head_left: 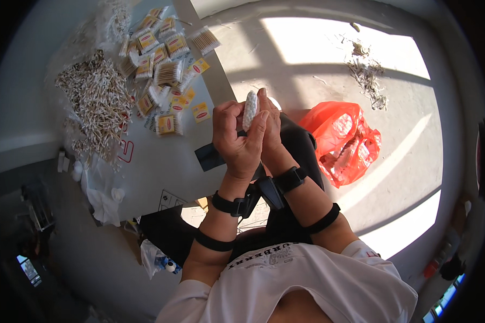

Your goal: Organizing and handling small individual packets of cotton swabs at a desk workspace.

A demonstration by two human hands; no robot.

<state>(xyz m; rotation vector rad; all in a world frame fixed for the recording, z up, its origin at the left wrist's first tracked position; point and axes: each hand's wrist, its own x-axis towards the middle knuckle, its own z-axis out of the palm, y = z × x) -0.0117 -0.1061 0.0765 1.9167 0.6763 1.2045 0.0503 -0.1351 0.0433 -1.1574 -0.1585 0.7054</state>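
Observation:
Between my two hands, a bundle of cotton swabs [250,111] stands with its white tips facing up. My left hand [238,134] wraps the bundle's near and left side, thumb pressed against it. From the right, my right hand [270,126] closes round the same bundle, its fingers partly hidden behind it. To the left, on the table, lies a large heap of loose cotton swabs [94,102]. Several filled clear packets of cotton swabs [167,72] are piled beside the heap, nearer to my hands. Small yellow cards [201,112] lie near the packets.
The grey table [167,161] ends just left of my hands. A red plastic bag [339,140] sits open on the floor at my right. Scattered debris [365,72] lies on the sunlit floor farther off. A clear plastic bag [103,194] hangs at the table's near left edge.

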